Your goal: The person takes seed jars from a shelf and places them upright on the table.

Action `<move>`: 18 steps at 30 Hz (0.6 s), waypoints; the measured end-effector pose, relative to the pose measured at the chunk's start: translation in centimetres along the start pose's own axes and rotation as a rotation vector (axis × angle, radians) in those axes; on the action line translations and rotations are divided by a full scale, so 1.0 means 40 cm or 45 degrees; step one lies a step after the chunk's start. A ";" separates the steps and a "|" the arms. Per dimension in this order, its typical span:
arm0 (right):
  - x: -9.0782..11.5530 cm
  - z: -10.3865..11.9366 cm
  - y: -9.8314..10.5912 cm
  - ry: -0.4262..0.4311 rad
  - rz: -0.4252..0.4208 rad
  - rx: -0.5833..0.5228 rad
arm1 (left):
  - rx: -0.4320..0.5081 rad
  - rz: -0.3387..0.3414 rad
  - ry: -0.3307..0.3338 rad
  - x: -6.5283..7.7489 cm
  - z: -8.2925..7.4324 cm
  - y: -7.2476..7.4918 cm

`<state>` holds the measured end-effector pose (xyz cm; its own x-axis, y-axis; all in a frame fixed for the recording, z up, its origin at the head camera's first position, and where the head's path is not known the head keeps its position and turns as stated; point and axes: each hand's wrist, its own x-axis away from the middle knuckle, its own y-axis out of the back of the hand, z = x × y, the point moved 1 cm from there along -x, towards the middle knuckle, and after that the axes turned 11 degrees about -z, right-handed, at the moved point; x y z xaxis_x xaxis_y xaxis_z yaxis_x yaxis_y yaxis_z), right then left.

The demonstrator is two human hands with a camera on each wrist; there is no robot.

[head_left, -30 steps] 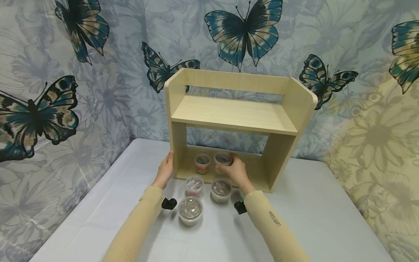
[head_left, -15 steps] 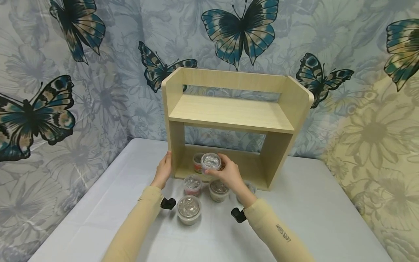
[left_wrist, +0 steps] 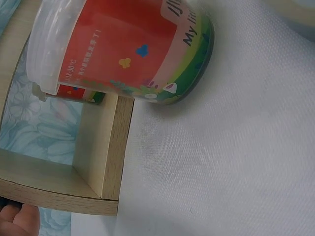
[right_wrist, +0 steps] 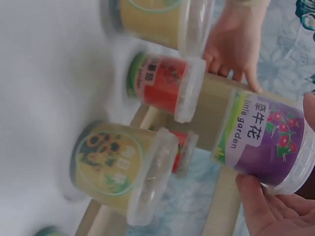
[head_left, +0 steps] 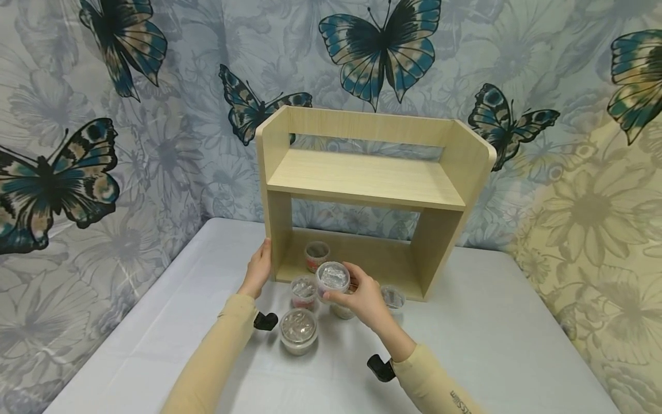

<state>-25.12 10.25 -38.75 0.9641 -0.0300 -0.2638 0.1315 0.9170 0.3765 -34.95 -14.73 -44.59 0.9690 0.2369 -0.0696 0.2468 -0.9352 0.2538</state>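
Observation:
My right hand (head_left: 364,293) grips a lidded plastic cup (right_wrist: 268,140) with a purple flower label, thumb on one side and fingers on the other. The cup is in front of the shelf unit's (head_left: 377,198) lower opening and overlaps a yellow sunflower cup (right_wrist: 110,157) in the head view. My left hand (head_left: 256,270) rests against the outside of the unit's left side panel, fingers extended along it. One red-labelled cup (head_left: 317,256) stands on the lower board; another red cup (left_wrist: 123,49) stands on the table just before it.
On the white-covered table (head_left: 496,345), a yellow-labelled cup (head_left: 299,330) stands nearest the front, and one more clear-lidded cup (head_left: 394,299) stands right of my right hand by the shelf's front edge. A butterfly-patterned cloth (head_left: 383,46) hangs behind.
My right hand has brought the purple cup from the lower board, beside the red cup, forward and slightly left, out over the table cups. My left hand has stayed at the side panel.

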 end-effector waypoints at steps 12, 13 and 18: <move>0.057 -0.038 0.024 -0.007 -0.064 0.028 | -0.010 -0.019 0.001 -0.004 -0.001 -0.002; 0.062 -0.043 0.024 -0.014 -0.062 0.036 | -0.008 -0.019 0.001 -0.003 -0.001 -0.003; 0.081 -0.067 0.024 -0.030 -0.045 0.077 | 0.004 -0.017 0.000 -0.001 -0.001 -0.004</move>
<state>-22.49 12.11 -41.62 0.9637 -0.0716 -0.2574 0.1785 0.8895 0.4207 -35.03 -14.58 -44.60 0.9656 0.2496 -0.0730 0.2600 -0.9328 0.2495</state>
